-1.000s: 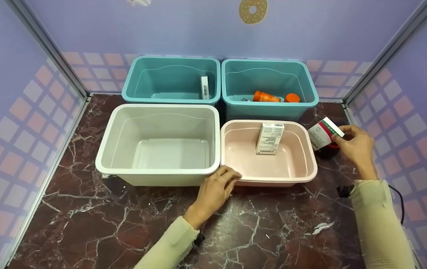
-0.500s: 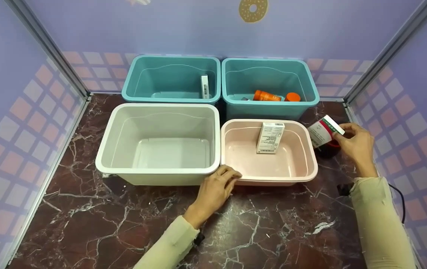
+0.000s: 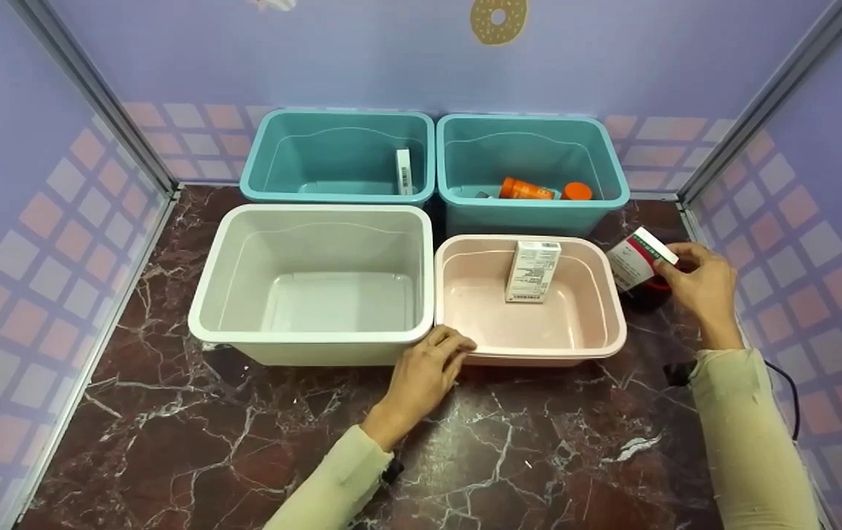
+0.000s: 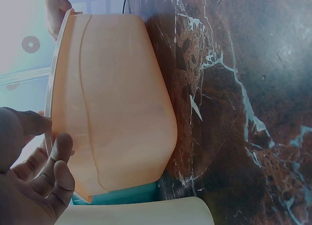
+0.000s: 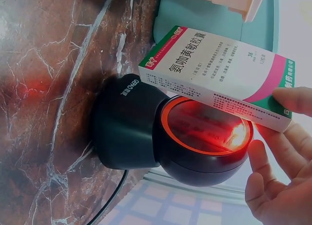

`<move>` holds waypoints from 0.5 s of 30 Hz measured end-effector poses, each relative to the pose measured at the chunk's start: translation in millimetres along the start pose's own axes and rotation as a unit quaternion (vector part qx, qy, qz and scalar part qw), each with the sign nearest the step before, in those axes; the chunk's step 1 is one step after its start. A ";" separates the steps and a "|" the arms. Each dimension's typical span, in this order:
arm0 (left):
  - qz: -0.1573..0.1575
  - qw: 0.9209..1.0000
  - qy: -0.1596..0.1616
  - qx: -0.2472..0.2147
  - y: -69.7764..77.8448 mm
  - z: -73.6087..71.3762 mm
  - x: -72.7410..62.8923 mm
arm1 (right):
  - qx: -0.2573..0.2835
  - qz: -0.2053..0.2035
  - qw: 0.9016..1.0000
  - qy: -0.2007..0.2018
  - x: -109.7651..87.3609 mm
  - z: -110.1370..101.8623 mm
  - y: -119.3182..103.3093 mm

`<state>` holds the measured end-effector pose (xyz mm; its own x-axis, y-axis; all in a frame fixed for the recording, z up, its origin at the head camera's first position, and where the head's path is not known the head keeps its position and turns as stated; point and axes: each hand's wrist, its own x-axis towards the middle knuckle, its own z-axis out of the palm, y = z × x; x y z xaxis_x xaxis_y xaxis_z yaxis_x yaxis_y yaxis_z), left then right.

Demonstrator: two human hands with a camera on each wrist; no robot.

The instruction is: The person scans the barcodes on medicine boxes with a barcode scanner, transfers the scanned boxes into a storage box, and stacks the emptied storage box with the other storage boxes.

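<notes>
My right hand (image 3: 708, 291) pinches a white, green and red medicine box (image 5: 219, 71) by one end, thumb on its printed face. The box is tilted close over the lit window of a black barcode scanner (image 5: 131, 122), whose red light glows below it. My left hand (image 3: 425, 372) grips the front rim of the pink bin (image 3: 539, 353) near its left corner. In the left wrist view, its thumb and fingers lie either side of that rim. Inside the pink bin a white medicine box (image 3: 533, 272) leans against the back wall.
A white bin (image 3: 310, 337) stands left of the pink one. Behind are two teal bins, the left (image 3: 340, 197) holding a slim white box (image 3: 404, 173), the right (image 3: 531, 205) holding orange bottles (image 3: 528, 190). A black cable (image 5: 109, 198) runs from the scanner.
The medicine box in my right hand has tilted and shifted slightly over the scanner. My left hand has stayed at the pink bin's rim.
</notes>
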<state>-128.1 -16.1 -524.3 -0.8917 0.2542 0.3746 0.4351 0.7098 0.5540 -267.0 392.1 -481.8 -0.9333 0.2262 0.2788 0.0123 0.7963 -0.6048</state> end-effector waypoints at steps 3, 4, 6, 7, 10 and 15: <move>-0.001 1.000 -0.001 -0.001 0.2 0.2 0.1 | -0.002 -0.001 1.000 -0.001 0.8 0.2 0.0; -0.001 1.000 -0.001 -0.001 0.1 0.4 0.1 | -0.002 -0.003 1.000 -0.001 1.2 0.1 0.0; -0.001 1.000 -0.001 -0.001 0.1 0.7 0.0 | -0.001 -0.008 1.000 -0.001 1.7 0.3 0.0; 0.000 1.000 0.000 0.000 0.0 1.0 0.0 | -0.002 -0.011 1.000 -0.002 2.0 0.7 0.3; 0.002 1.000 0.003 0.002 0.0 1.0 -0.3 | -0.003 -0.018 1.000 -0.001 3.0 1.3 0.6; -0.004 1.000 -0.002 0.000 0.1 0.4 -0.1 | -0.005 -0.022 1.000 -0.003 4.1 2.6 1.8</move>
<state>-128.0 -15.8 -524.6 -0.8957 0.2507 0.3674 0.4278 0.7116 0.5574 -271.7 393.0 -483.7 -0.9353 0.1864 0.3007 -0.0264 0.8108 -0.5847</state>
